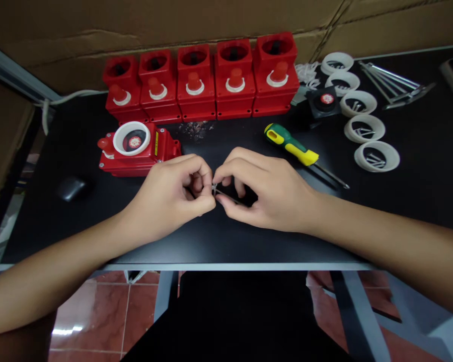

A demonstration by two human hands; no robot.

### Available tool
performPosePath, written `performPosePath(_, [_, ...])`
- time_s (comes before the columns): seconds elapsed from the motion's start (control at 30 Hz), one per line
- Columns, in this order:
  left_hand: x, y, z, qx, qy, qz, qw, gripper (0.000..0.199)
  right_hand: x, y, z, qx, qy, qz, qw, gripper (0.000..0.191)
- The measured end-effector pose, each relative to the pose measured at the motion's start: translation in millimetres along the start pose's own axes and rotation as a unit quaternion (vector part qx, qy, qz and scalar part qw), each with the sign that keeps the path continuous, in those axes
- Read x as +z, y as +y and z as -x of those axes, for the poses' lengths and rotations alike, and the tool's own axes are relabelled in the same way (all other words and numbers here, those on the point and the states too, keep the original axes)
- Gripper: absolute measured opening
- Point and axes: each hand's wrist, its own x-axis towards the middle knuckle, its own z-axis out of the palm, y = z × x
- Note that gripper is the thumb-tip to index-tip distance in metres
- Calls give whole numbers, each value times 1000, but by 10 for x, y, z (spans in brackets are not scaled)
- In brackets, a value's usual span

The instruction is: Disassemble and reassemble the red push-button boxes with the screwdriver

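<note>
My left hand (169, 196) is closed in a pinch, thumb against curled fingers, at the middle of the black table. Opposite it, my right hand (274, 188) pinches a thin metal rod (230, 197) that runs back under its palm. Where the fingertips almost meet, a small metal piece (214, 188) shows between both hands; its shape is mostly hidden. Just behind my left hand lies a red box (138, 163) with a white ring (148, 133) around its black rotary knob (134, 142). Beyond my right hand rests a green and yellow screwdriver (298, 151).
Several red housings (196, 103) stand in a row along the cardboard wall (211, 20). At the right are white rings (392, 158) with screws inside, metal rods (394, 85) and a black knob unit (323, 102). A dark rounded object (71, 188) lies at left.
</note>
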Motion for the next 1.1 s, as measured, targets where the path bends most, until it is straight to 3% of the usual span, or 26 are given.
performPosePath(0.37, [-2,22,-25,20,9,-15,1000,8,-4,39,14,27,-32,-21,999,7])
performPosePath(0.63, [-17,15,-8,21,11,-5,1000,7,3,48,-36,28,3,-80,996,10])
performPosePath(0.77, [5,-8,3,10,-12,7,1000,12,-17,36,-62,76,11,-114,990,12])
performPosePath(1.1, [35,-48,-10,64,-5,-45,997,5,-69,8,-120,212,25,-216,953,11])
